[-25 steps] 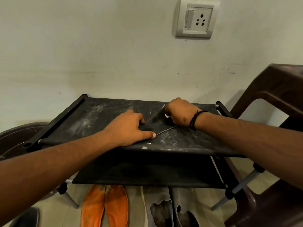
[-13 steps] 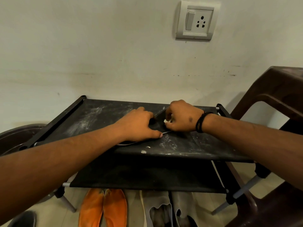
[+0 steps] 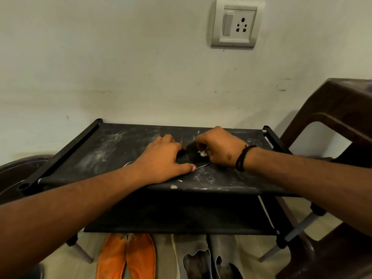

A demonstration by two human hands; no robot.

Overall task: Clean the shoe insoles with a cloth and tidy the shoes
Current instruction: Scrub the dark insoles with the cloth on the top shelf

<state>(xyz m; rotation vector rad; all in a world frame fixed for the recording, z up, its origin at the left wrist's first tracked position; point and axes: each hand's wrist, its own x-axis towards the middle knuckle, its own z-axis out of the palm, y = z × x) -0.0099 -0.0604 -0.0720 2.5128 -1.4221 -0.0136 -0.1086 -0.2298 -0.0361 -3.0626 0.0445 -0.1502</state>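
A dark insole (image 3: pixel 189 157) with a thin pale edge lies on the top shelf of a black fabric shoe rack (image 3: pixel 84 158). My left hand (image 3: pixel 163 160) lies flat on the insole's near part, thumb stretched out along its edge, holding it down. My right hand (image 3: pixel 219 148) is curled round a small white cloth wad (image 3: pixel 202 153) and holds it against the insole's far part. Most of the insole is hidden under both hands. White dust marks streak the shelf.
Under the rack, on the floor, lie a pair of orange shoes (image 3: pixel 126 256) and worn grey insoles (image 3: pixel 201 256). A brown plastic chair (image 3: pixel 342 109) stands close on the right, a dark round tub (image 3: pixel 14 174) on the left. A wall socket (image 3: pixel 235 24) is above.
My right hand has shifted the cloth a little across the insole. My left hand has slid slightly along the insole and still presses it down.
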